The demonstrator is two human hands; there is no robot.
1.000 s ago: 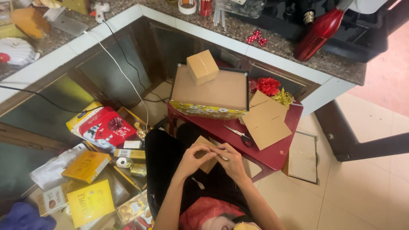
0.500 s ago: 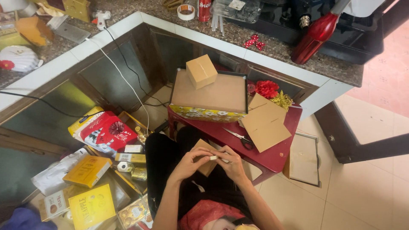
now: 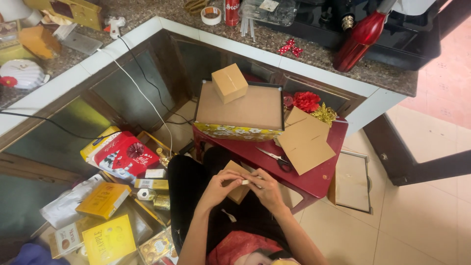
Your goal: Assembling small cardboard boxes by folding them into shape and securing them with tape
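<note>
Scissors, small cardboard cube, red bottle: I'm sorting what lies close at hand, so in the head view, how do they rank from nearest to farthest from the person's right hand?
From the right hand:
1. Scissors, just beyond it on the red stool.
2. Small cardboard cube, farther back, atop the flat box.
3. Red bottle, farthest, up on the counter to the right.

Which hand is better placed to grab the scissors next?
Right, probably. The right hand is nearer the scissors, which lie on the red table just beyond it. The left hand sits farther away and seems to support the small cardboard box both hands hold.
</note>
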